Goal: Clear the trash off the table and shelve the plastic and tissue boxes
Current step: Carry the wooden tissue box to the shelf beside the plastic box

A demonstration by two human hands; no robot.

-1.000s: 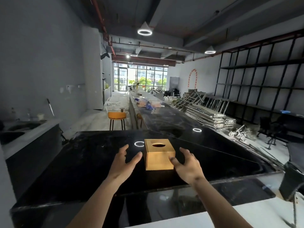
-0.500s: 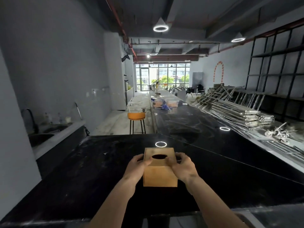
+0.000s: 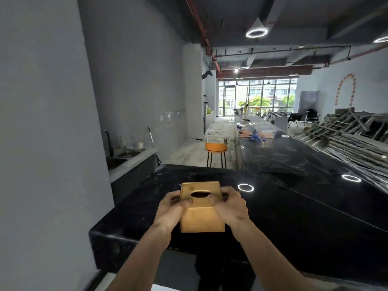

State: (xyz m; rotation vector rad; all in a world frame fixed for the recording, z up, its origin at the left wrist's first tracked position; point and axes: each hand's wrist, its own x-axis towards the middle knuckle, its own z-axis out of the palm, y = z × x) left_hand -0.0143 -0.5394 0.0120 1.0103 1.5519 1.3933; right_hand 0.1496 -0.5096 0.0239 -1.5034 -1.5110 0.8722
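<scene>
A square wooden tissue box (image 3: 201, 217) with an oval slot in its top is held over the near end of the long black table (image 3: 294, 206). My left hand (image 3: 171, 211) grips its left side, thumb on the top edge. My right hand (image 3: 230, 205) grips its right side the same way. Whether the box rests on the table or hangs just above it, I cannot tell. Far down the table lies a small heap of plastic and blue trash (image 3: 257, 134).
A grey wall (image 3: 52, 143) stands close on the left, with a sink counter (image 3: 130, 158) behind it. An orange stool (image 3: 216, 149) stands beyond the table's end. Stacked metal frames (image 3: 352, 135) lie on the right.
Both hands went from open beside the tissue box to gripping its sides, and the box has come toward me. My view has swung left, toward the wall and sink.
</scene>
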